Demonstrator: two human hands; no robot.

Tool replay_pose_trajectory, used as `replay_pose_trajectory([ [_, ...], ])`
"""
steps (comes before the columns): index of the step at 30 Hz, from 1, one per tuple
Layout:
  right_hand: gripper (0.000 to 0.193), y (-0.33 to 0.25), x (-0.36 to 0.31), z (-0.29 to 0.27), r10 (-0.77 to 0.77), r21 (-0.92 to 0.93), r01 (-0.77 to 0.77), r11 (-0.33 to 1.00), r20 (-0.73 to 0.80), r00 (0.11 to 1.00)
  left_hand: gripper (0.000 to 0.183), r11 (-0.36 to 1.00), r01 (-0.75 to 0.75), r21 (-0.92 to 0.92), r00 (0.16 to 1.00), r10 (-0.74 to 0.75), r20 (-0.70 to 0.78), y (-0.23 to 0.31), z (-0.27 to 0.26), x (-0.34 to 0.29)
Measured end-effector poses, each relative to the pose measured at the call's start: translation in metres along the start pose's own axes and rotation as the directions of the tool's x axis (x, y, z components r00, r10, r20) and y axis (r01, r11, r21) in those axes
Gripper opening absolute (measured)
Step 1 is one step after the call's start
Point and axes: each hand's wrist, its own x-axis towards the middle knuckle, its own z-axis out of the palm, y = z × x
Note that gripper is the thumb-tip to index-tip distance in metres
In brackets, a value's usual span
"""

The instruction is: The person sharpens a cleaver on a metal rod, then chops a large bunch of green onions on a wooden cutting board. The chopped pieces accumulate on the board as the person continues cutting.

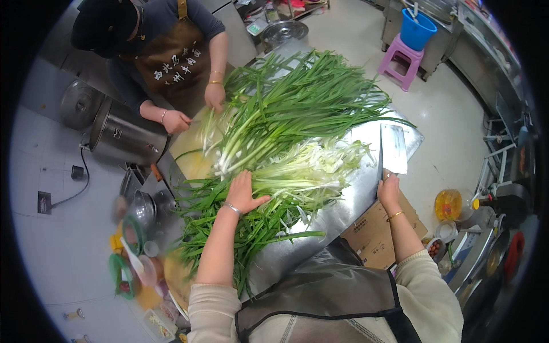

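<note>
A large heap of green garlic point(297, 108), with white stalks and long flat leaves, covers the metal-topped table point(366, 137). My left hand point(243, 195) rests on the near bundle of stalks, its thumb stretched out to the right and its fingers laid over the greens. At the table's right edge, my right hand point(389, 186) grips the handle of a cleaver point(393, 148), its broad blade pointing away from me. Cut pale pieces point(329, 157) lie on top of the near bundle. Across the table, a co-worker's two hands point(214, 96) handle stalks over a cutting board point(197, 163).
A steel pot point(126, 134) stands at the left beside the co-worker. Bowls and baskets point(134, 234) crowd the near left. Below my right arm is a cardboard box point(374, 234). An oil jug point(449, 204) sits at the right, and a pink stool point(401, 62) bears a blue bucket point(417, 30).
</note>
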Motion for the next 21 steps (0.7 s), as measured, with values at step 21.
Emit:
replay_pose_trajectory([
  [21, 0.033, -0.149, -0.144, 0.097, -0.457, 0.205, -0.979, 0.002, 0.871, 0.181, 0.078, 0.999, 0.017, -0.031, 0.977, -0.010, 0.212, 0.018, 0.041, 0.008],
])
